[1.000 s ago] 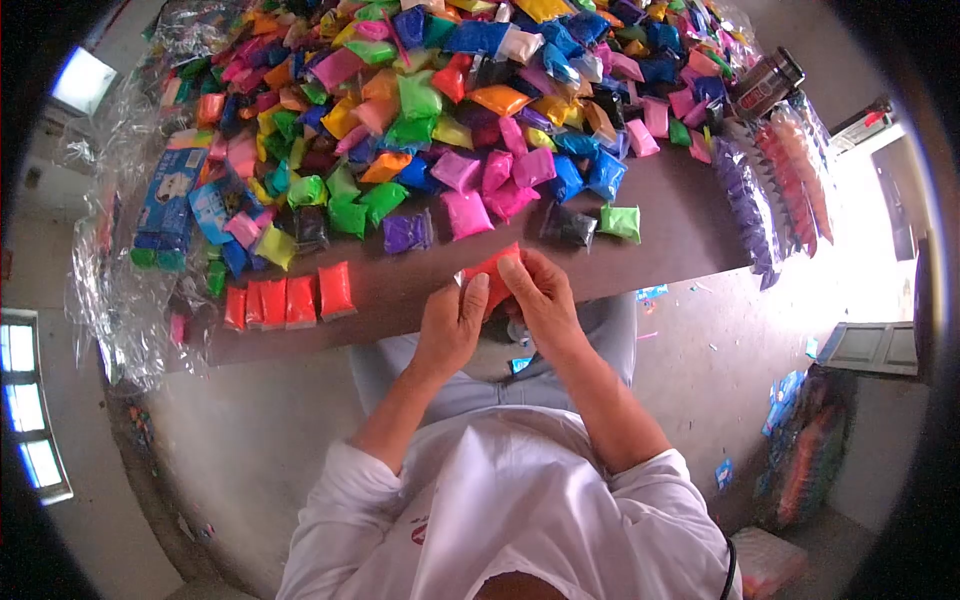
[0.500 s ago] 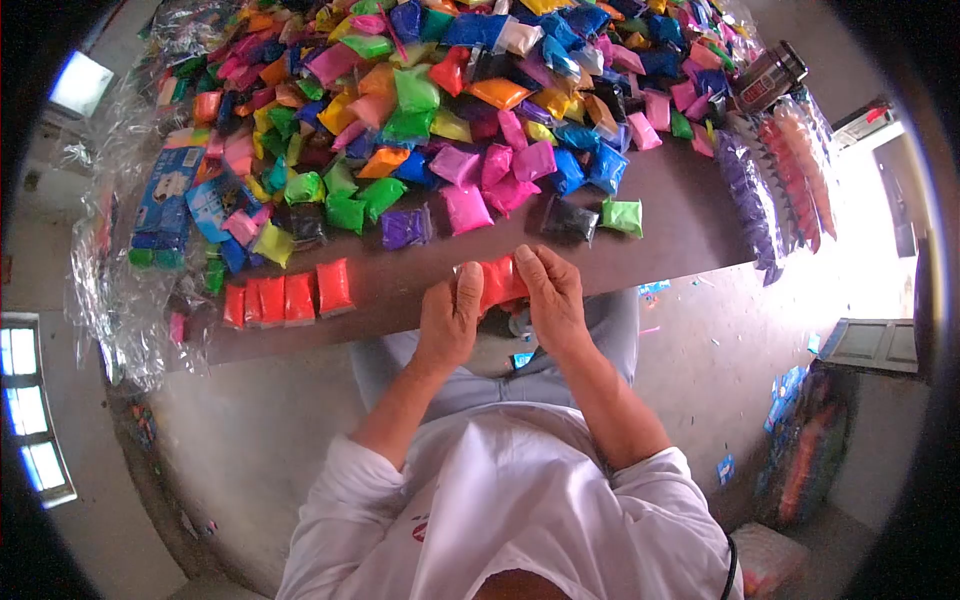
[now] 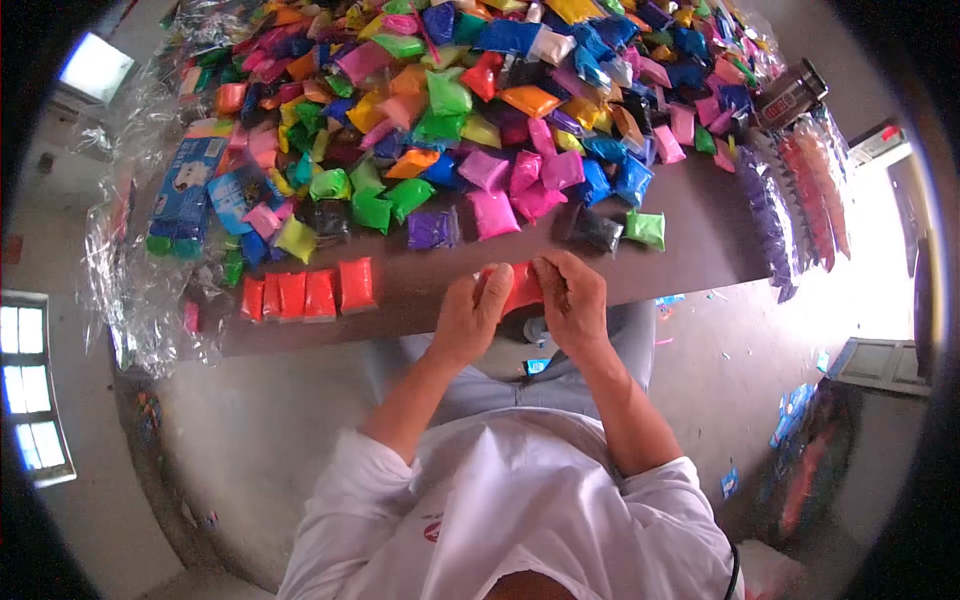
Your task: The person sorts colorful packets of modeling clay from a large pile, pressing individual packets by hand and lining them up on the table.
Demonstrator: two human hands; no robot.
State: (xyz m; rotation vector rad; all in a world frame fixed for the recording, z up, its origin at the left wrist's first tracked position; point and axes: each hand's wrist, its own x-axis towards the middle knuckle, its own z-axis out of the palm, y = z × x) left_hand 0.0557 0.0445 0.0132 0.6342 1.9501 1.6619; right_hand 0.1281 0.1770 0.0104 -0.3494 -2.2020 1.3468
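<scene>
Between my two hands, at the table's front edge, is a red packet (image 3: 522, 287). My left hand (image 3: 472, 315) grips its left end, thumb on top. The right end is held by my right hand (image 3: 573, 300), with fingers wrapped round it. Left of my hands, several red packets (image 3: 291, 295) lie in a row near the table's edge. Beyond my hands are a purple packet (image 3: 432, 229), a pink packet (image 3: 493, 213), a black packet (image 3: 596, 229) and a light green packet (image 3: 645, 229).
A heap of coloured packets (image 3: 440, 95) covers the back of the brown table (image 3: 400, 325). Clear plastic wrap (image 3: 130, 250) and a blue box (image 3: 188, 185) lie at the left. At the right are a dark jar (image 3: 792, 95) and long bags of packets (image 3: 768, 220).
The whole view has shifted, so the table and its packets appear further right. The red packet stays in both my hands, its visible shape changing between them.
</scene>
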